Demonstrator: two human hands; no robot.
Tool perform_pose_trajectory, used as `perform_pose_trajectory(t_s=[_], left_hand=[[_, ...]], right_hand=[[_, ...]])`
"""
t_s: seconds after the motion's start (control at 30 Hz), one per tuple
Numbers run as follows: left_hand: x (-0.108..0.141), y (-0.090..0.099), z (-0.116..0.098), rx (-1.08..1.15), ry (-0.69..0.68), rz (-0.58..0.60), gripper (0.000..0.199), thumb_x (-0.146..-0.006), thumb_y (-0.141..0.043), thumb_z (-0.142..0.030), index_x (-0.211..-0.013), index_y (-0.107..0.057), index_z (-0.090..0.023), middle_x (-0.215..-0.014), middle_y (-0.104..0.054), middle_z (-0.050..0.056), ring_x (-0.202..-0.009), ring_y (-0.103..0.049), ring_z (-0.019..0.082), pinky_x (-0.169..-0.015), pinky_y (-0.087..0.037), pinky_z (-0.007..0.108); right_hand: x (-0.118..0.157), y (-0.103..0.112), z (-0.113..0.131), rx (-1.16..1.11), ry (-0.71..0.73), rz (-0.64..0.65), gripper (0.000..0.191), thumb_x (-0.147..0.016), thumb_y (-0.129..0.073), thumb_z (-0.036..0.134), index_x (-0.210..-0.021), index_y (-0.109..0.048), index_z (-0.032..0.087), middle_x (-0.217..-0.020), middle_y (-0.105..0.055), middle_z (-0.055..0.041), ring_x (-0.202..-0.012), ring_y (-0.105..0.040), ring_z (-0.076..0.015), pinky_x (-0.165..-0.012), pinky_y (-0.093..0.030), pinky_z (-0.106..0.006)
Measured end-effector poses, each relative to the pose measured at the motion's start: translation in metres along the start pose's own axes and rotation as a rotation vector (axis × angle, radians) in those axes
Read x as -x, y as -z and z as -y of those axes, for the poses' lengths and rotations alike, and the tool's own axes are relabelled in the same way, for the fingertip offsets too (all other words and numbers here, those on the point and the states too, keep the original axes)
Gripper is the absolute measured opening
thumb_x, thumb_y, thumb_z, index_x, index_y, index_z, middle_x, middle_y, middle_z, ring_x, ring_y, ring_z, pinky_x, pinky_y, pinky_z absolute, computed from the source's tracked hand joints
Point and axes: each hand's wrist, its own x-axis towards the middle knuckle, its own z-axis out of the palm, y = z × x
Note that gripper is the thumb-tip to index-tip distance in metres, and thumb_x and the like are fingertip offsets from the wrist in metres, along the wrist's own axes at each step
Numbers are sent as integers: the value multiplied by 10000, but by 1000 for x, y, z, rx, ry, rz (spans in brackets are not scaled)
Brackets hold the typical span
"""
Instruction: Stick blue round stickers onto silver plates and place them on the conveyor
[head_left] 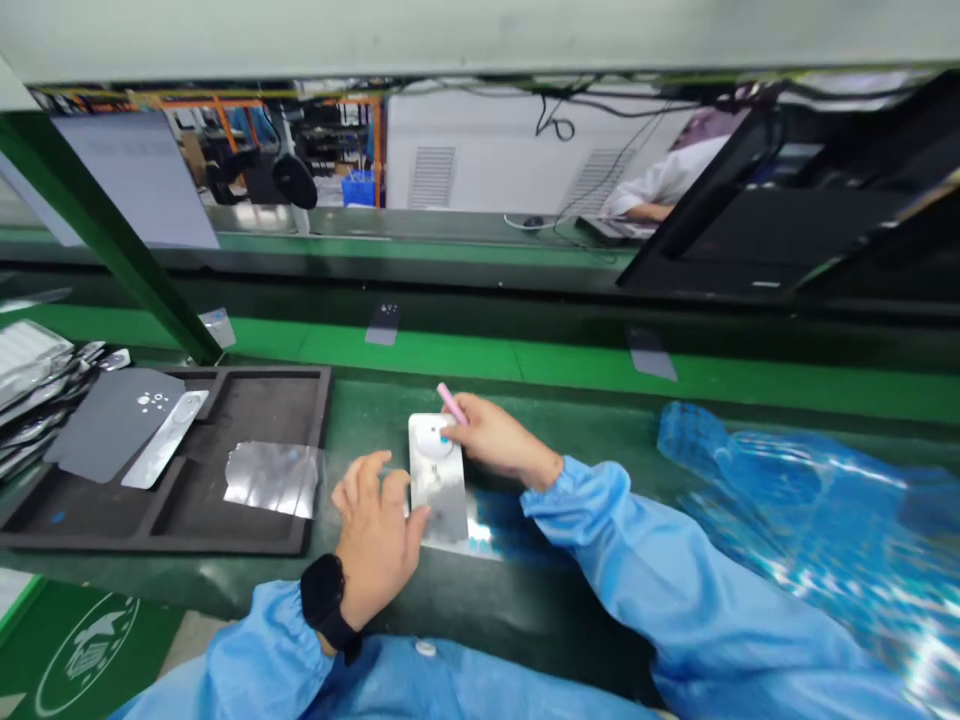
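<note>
A white phone-shaped panel (439, 490) with a round camera area at its top lies on the green work surface (360, 400). My right hand (491, 437) is closed around a pink pen-like tool (451, 403), over the panel's upper right edge. My left hand (380, 525), below a black watch, is at the panel's lower left with its fingers apart and curved, the thumb by the panel's edge. Whether the thumb touches the panel is unclear. Clear film with blue dots (487, 540) lies beside and under the panel's lower end.
A dark divided tray (319, 450) at the left bears grey sheets (112, 425), a silvery strip (165, 440) and clear film (274, 478). Packed pieces (34, 390) are piled at far left. Blue film (817, 510) spreads at right. A slanted green post (112, 240) rises behind the tray.
</note>
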Motion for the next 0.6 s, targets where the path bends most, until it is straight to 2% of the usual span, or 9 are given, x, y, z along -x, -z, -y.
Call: perform_pose_trajectory(t_s=[0.07, 0.13, 0.2, 0.27, 0.33, 0.4, 0.5, 0.6], left_hand=[[-28, 13, 9, -14, 32, -37, 206, -864, -541, -228, -1058, -534, -157, -1199, -516, 192, -1135, -470, 345, -863, -442, 523], [-69, 22, 22, -40, 69, -30, 201, -865, -538, -223, -1056, -545, -162, -1178, -541, 184, -1118, -495, 341, -859, -453, 523], [-117, 21, 36, -66, 132, 47, 189, -857, -564, -228, -1034, -561, -163, -1130, -582, 165, -1078, -535, 328, -853, -466, 511], [-166, 8, 52, -87, 240, 169, 246, -851, -589, -236, -1077, -569, -140, -1094, -612, 163, -1074, -564, 322, -874, -473, 493], [-206, -14, 66, -89, 305, 261, 288, -863, -592, -252, -1105, -579, -97, -1064, -627, 169, -1057, -592, 311, -882, -485, 463], [-234, -39, 77, -81, 300, 300, 320, -900, -572, -302, -1144, -579, -94, -1107, -622, 144, -1043, -606, 273, -886, -504, 440], [-256, -70, 85, -56, 284, 339, 367, -914, -577, -367, -1213, -559, -156, -1213, -588, 94, -1040, -607, 225, -874, -534, 433], [-264, -88, 87, -29, 260, 347, 376, -906, -589, -373, -1221, -556, -169, -1228, -581, 86, -1049, -602, 228, -871, -538, 436]], right_hand=[[-44, 26, 3, -25, -54, -158, 78, -751, -589, 184, -819, -553, 178, -605, -514, 52, -518, -464, -116, -510, -362, -238], [-87, 51, 8, 49, -89, -295, 43, -747, -598, 176, -784, -577, 174, -619, -544, 27, -552, -502, -130, -546, -385, -252], [-116, 69, 12, 84, -92, -386, 54, -733, -634, 183, -760, -590, 167, -700, -602, -25, -665, -567, -164, -630, -417, -274], [-124, 76, 12, 104, -77, -451, 91, -727, -667, 222, -756, -599, 169, -777, -641, -66, -757, -603, -195, -691, -433, -291], [-111, 74, 8, 125, -32, -473, 115, -736, -673, 278, -757, -610, 183, -778, -660, -62, -750, -618, -199, -685, -443, -292], [-81, 70, 1, 131, 52, -442, 127, -748, -656, 318, -753, -620, 196, -723, -659, -31, -676, -611, -184, -633, -445, -282], [-26, 68, -13, 111, 128, -418, 159, -741, -645, 352, -770, -636, 196, -672, -645, -9, -595, -583, -170, -564, -437, -279], [19, 71, -28, 14, 56, -429, 183, -742, -638, 355, -831, -665, 198, -586, -598, 20, -506, -532, -149, -489, -416, -267]])
